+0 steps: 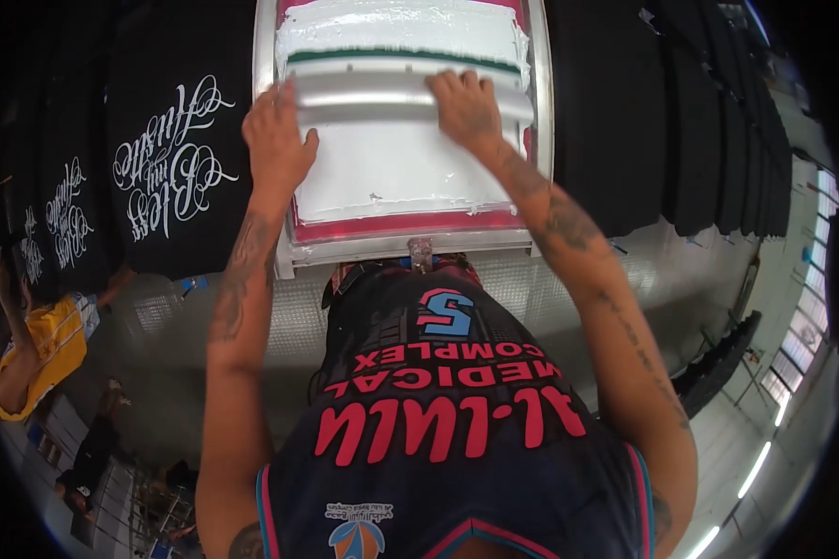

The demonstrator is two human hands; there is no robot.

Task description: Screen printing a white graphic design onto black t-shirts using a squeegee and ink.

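My left hand (278, 135) grips the left end of a long silver squeegee (364, 98) with a green blade. My right hand (466, 112) is closed on the same handle, right of its middle. The squeegee lies across the upper part of a screen-printing screen (364, 244) with a pale metal frame and pink inner border. Thick white ink (373, 172) covers the mesh on both sides of the squeegee. A metal clamp (420, 256) sits at the screen's near edge, just in front of my body.
Black garments with white script printing (168, 224) lie on boards to my left; plain black garments (615, 121) line the right. A person in yellow (51, 345) is at far left, another in dark clothing (93, 447) below. A tiled grey floor (158, 317) shows underneath.
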